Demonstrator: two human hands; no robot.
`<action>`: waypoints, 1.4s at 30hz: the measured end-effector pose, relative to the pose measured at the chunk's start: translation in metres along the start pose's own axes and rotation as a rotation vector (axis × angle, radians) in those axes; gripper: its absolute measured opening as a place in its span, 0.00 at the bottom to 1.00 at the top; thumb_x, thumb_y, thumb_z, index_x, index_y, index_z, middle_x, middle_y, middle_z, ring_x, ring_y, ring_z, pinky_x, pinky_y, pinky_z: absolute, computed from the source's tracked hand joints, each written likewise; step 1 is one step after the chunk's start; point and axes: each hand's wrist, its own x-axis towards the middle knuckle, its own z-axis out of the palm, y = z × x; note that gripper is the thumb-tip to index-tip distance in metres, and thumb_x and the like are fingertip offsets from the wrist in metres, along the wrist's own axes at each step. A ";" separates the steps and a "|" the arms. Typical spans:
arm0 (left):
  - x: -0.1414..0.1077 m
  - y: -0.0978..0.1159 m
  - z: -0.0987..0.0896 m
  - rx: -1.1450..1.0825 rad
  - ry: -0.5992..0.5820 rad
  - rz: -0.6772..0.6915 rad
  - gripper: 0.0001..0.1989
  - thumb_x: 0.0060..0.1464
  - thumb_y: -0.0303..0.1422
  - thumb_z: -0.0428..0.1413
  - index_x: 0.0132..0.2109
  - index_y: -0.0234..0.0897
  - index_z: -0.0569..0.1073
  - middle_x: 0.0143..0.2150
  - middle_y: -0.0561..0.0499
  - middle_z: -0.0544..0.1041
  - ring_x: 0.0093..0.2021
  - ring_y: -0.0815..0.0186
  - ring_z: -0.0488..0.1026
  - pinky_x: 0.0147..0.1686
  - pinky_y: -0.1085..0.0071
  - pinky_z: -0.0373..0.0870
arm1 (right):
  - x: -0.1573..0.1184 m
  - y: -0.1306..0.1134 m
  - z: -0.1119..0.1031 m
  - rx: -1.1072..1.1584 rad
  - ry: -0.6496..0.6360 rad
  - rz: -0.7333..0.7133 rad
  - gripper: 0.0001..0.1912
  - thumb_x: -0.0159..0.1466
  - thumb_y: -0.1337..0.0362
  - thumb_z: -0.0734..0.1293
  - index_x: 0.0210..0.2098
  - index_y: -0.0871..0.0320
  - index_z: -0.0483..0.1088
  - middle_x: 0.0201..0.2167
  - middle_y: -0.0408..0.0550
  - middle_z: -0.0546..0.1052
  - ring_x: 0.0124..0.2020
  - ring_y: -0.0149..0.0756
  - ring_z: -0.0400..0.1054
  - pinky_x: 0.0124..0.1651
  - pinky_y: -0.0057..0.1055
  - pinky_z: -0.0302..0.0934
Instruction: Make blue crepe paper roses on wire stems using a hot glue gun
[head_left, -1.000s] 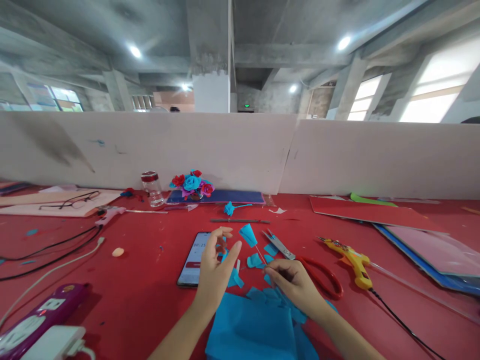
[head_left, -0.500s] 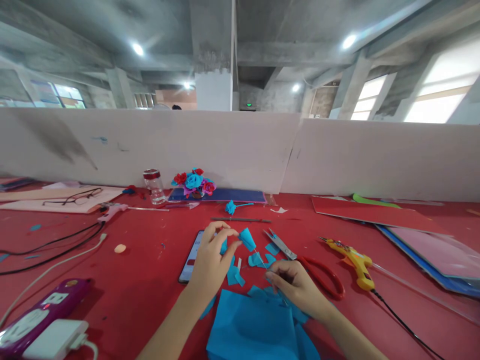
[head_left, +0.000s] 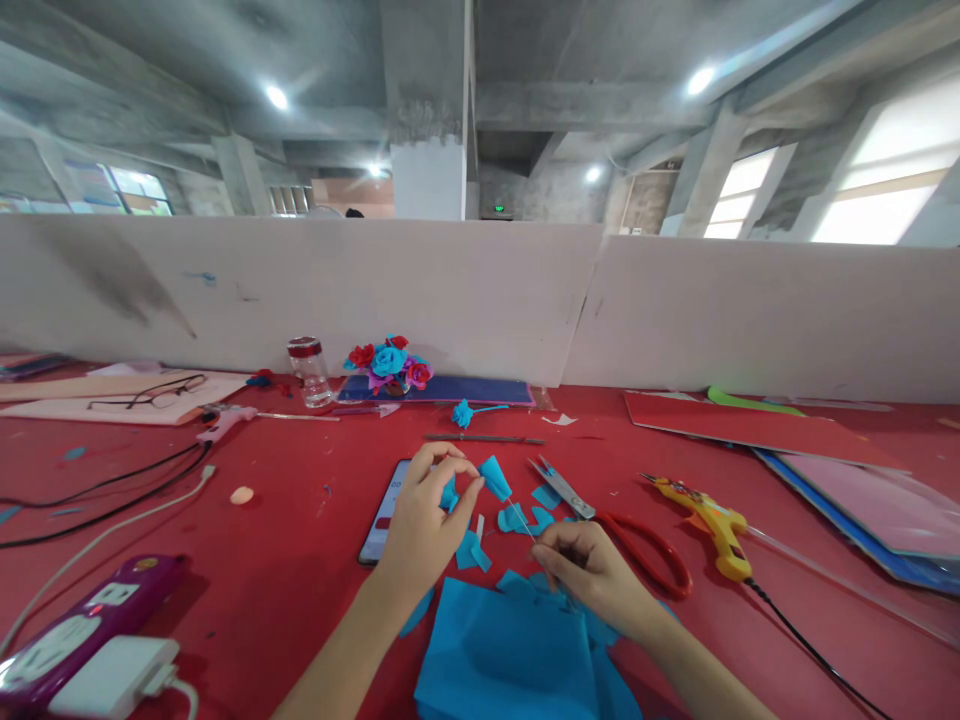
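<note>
My right hand (head_left: 581, 568) pinches a thin wire (head_left: 522, 519) that slants up to the left. At the wire's top is a rolled blue paper piece (head_left: 494, 478). My left hand (head_left: 435, 505) is beside this piece, its thumb and index fingertips pressed together at its left edge; whether they grip it is too small to tell. Cut blue pieces (head_left: 471, 551) lie on the red table between the hands. Below them rests a stack of blue paper (head_left: 504, 650). Red-handled scissors (head_left: 570, 495) lie just beyond my right hand.
A phone (head_left: 380, 520) lies partly behind my left hand. At the right is a yellow glue gun (head_left: 709, 520) with its cord. A power strip (head_left: 90, 620) is at the lower left. Farther back stand a glass jar (head_left: 310, 373) and paper flowers (head_left: 388, 363).
</note>
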 end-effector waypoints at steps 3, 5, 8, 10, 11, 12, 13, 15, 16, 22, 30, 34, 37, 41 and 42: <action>0.000 0.003 -0.001 -0.009 -0.023 0.004 0.02 0.52 0.29 0.53 0.34 0.39 0.70 0.40 0.48 0.66 0.42 0.62 0.68 0.43 0.66 0.66 | 0.000 -0.003 0.001 0.023 -0.007 0.018 0.21 0.60 0.51 0.61 0.18 0.59 0.62 0.13 0.38 0.61 0.14 0.22 0.50 0.17 0.21 0.44; 0.000 0.003 -0.001 -0.001 -0.027 0.007 0.01 0.51 0.29 0.54 0.33 0.39 0.70 0.40 0.49 0.66 0.42 0.62 0.68 0.43 0.66 0.66 | 0.000 -0.004 0.001 0.034 -0.012 0.025 0.21 0.60 0.50 0.61 0.18 0.59 0.61 0.12 0.37 0.60 0.14 0.22 0.50 0.17 0.22 0.44; 0.000 0.000 0.000 0.024 -0.020 0.013 0.01 0.51 0.30 0.55 0.32 0.39 0.70 0.39 0.49 0.66 0.41 0.63 0.68 0.41 0.66 0.67 | -0.001 -0.003 0.002 0.046 -0.020 0.031 0.22 0.59 0.49 0.60 0.18 0.59 0.61 0.12 0.37 0.61 0.14 0.22 0.50 0.17 0.22 0.44; 0.000 -0.002 0.001 0.034 -0.019 0.025 0.01 0.51 0.30 0.55 0.32 0.39 0.70 0.39 0.49 0.66 0.41 0.63 0.69 0.40 0.67 0.67 | -0.001 -0.001 0.001 0.051 -0.023 0.030 0.21 0.59 0.49 0.60 0.18 0.59 0.61 0.13 0.38 0.62 0.14 0.22 0.50 0.17 0.22 0.44; 0.000 -0.003 0.002 0.038 -0.019 0.032 0.01 0.51 0.31 0.56 0.32 0.40 0.71 0.39 0.49 0.66 0.40 0.63 0.69 0.39 0.67 0.67 | -0.001 0.000 0.001 0.054 -0.024 0.029 0.21 0.59 0.50 0.60 0.19 0.59 0.61 0.13 0.38 0.63 0.14 0.22 0.50 0.17 0.22 0.44; 0.000 -0.004 0.002 0.043 -0.018 0.039 0.00 0.51 0.31 0.56 0.33 0.40 0.71 0.39 0.49 0.66 0.40 0.63 0.69 0.39 0.67 0.68 | -0.001 0.001 0.002 0.057 -0.025 0.029 0.21 0.60 0.50 0.60 0.19 0.59 0.61 0.13 0.39 0.63 0.14 0.22 0.50 0.17 0.22 0.44; 0.000 -0.004 0.002 0.049 -0.016 0.044 0.00 0.51 0.30 0.55 0.33 0.40 0.71 0.40 0.49 0.66 0.40 0.63 0.68 0.39 0.67 0.68 | -0.001 0.001 0.002 0.059 -0.027 0.029 0.21 0.60 0.50 0.60 0.19 0.59 0.61 0.13 0.39 0.63 0.14 0.22 0.50 0.17 0.22 0.44; -0.001 -0.004 0.002 0.065 -0.013 0.055 0.01 0.52 0.30 0.55 0.33 0.40 0.71 0.40 0.49 0.66 0.40 0.63 0.68 0.39 0.67 0.68 | -0.001 0.001 0.002 0.066 -0.029 0.027 0.21 0.60 0.50 0.60 0.19 0.59 0.61 0.13 0.39 0.63 0.14 0.22 0.50 0.17 0.22 0.43; -0.001 -0.004 0.002 0.073 -0.011 0.060 0.02 0.53 0.30 0.55 0.33 0.40 0.71 0.40 0.49 0.66 0.40 0.63 0.68 0.40 0.66 0.67 | -0.001 0.001 0.002 0.071 -0.030 0.025 0.21 0.59 0.50 0.60 0.20 0.59 0.62 0.13 0.39 0.63 0.14 0.22 0.50 0.16 0.21 0.43; -0.003 -0.004 0.002 0.097 -0.015 0.090 0.03 0.54 0.30 0.54 0.33 0.40 0.71 0.41 0.49 0.65 0.40 0.63 0.67 0.41 0.65 0.66 | -0.001 -0.001 0.003 0.066 -0.034 0.005 0.21 0.59 0.50 0.60 0.20 0.59 0.63 0.14 0.39 0.63 0.14 0.22 0.50 0.16 0.22 0.43; -0.004 -0.003 0.003 0.128 -0.028 0.117 0.03 0.55 0.29 0.52 0.33 0.39 0.70 0.40 0.49 0.66 0.39 0.64 0.68 0.41 0.66 0.66 | -0.001 -0.004 0.003 0.064 -0.053 0.047 0.20 0.60 0.49 0.60 0.21 0.59 0.62 0.14 0.39 0.64 0.14 0.22 0.50 0.17 0.22 0.43; -0.004 -0.003 0.004 0.130 -0.021 0.124 0.03 0.55 0.30 0.52 0.33 0.39 0.70 0.40 0.49 0.66 0.40 0.63 0.68 0.41 0.65 0.67 | -0.001 -0.005 0.005 0.057 -0.037 0.071 0.21 0.58 0.48 0.60 0.21 0.59 0.62 0.14 0.39 0.63 0.14 0.22 0.51 0.17 0.22 0.44; -0.005 0.000 0.003 0.108 0.007 0.136 0.02 0.55 0.30 0.52 0.36 0.38 0.70 0.40 0.48 0.67 0.40 0.63 0.69 0.41 0.65 0.68 | -0.001 -0.003 0.006 0.062 -0.026 0.075 0.21 0.58 0.47 0.61 0.21 0.59 0.62 0.13 0.39 0.64 0.14 0.23 0.52 0.17 0.22 0.45; -0.006 0.004 0.002 0.051 0.110 0.152 0.06 0.53 0.30 0.54 0.40 0.37 0.69 0.39 0.47 0.68 0.39 0.64 0.69 0.39 0.68 0.68 | 0.000 0.002 0.005 0.081 -0.011 0.047 0.21 0.58 0.47 0.61 0.21 0.59 0.63 0.14 0.39 0.64 0.14 0.22 0.51 0.16 0.22 0.44; -0.006 0.004 0.002 0.037 0.101 0.152 0.04 0.53 0.30 0.54 0.38 0.37 0.69 0.37 0.48 0.69 0.37 0.64 0.69 0.38 0.69 0.68 | 0.000 0.003 0.005 0.083 -0.010 0.043 0.21 0.58 0.48 0.61 0.21 0.59 0.63 0.13 0.39 0.64 0.14 0.22 0.51 0.16 0.22 0.44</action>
